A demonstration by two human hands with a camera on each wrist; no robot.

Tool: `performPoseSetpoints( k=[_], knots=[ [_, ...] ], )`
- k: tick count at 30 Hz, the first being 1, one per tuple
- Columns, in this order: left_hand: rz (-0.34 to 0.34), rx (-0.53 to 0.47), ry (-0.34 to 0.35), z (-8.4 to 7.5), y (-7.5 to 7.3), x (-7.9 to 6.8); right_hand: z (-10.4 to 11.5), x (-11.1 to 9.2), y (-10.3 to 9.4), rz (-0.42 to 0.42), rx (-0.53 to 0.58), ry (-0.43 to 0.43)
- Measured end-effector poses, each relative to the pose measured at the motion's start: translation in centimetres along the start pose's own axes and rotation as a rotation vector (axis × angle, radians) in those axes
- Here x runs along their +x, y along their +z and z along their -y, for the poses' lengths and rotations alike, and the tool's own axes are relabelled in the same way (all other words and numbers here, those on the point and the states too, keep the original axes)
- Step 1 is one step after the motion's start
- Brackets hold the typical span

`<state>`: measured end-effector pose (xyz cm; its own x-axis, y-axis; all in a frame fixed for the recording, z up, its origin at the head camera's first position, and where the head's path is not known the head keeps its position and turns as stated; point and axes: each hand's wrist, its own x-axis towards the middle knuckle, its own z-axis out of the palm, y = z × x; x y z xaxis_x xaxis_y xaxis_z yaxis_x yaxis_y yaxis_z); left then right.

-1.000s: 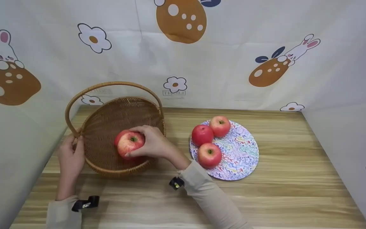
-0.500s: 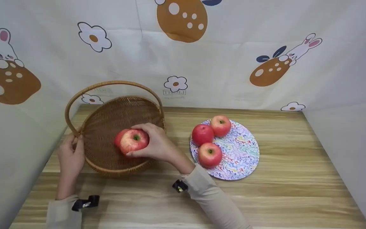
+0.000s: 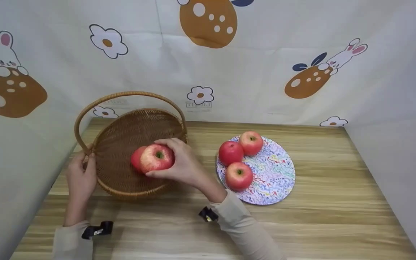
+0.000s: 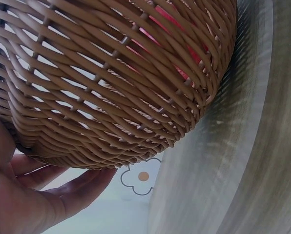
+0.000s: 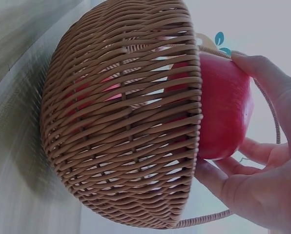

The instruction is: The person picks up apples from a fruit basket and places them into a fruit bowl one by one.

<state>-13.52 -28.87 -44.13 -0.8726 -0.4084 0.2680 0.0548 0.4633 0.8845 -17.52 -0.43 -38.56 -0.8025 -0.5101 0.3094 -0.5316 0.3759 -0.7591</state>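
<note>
A brown wicker basket [image 3: 121, 137] with a tall arched handle stands on the left of the table. My left hand [image 3: 81, 177] grips its left rim near the foot of the handle, thumb on the near side. Between thumb and fingers my right hand [image 3: 182, 162] holds a red and yellow apple [image 3: 154, 159] over the basket's opening. In the right wrist view this apple [image 5: 223, 107] is at rim height, partly behind the weave. Another red apple [image 3: 136, 159] lies inside the basket, partly hidden by the held one; red shows through the wicker in the left wrist view.
Right of the basket lies a round, multicoloured patterned plate [image 3: 273, 173]. On its left side sit a dark red fruit [image 3: 231, 153] and two apples, one behind [image 3: 251, 143] and one in front [image 3: 239, 176]. Patterned cloth walls [image 3: 258, 101] border the wooden table [image 3: 323, 202].
My right hand has lifted the apple and shifted slightly to the right, so more of the apple inside the basket shows. My left hand stays on the rim.
</note>
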Motion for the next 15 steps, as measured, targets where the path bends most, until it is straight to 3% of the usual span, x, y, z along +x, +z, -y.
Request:
performPoseSetpoints(
  k=[9, 15],
  knots=[
    [-0.005, -0.003, 0.010, 0.0, 0.1, 0.0, 0.0, -0.8, -0.5, -0.045, 0.020, -0.051],
    [-0.003, 0.002, 0.007, -0.1, 0.0, 0.0, 0.5, -1.6, -1.0, -0.065, 0.052, -0.037]
  ],
)
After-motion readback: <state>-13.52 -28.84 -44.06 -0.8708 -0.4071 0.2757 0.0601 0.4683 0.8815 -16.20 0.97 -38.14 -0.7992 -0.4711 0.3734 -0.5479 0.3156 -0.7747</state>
